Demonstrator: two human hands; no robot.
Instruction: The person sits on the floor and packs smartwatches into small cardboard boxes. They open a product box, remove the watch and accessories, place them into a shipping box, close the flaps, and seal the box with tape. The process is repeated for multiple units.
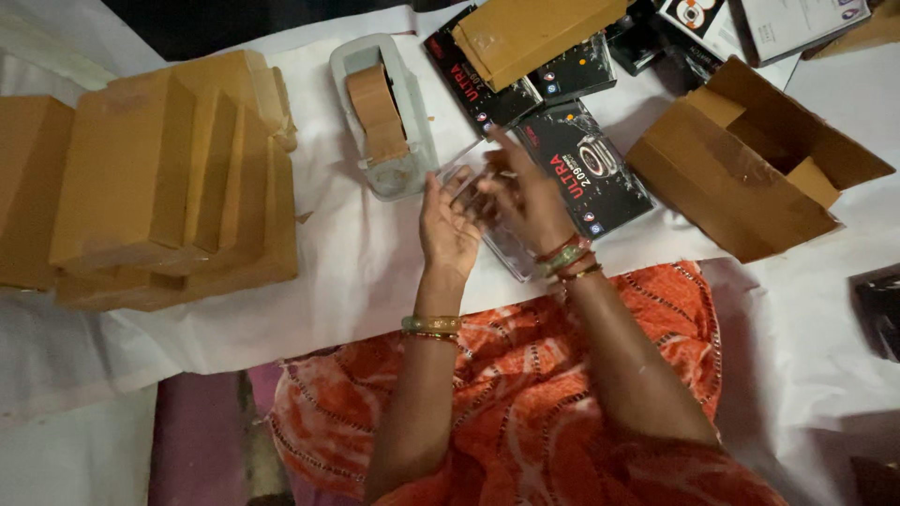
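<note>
Head view: the left hand [448, 225] and the right hand [525, 201] are working together just in front of the tape dispenser [382, 117], both touching a clear plastic sleeve [502, 245] that is lying on the white table covering [356, 253]. The fingers of both hands are spreading open over it; motion blur is hiding whether either is pinching an edge. The sleeve is overlapping the near corner of a black printed product box [591, 173]. A stack of sealed brown cartons [159, 187] is sitting well to the left; an open brown carton [750, 164] is lying to the right. Judgement: holding the sleeve flat with one hand while the other is finding its open edge should be keeping the film from creasing.
</note>
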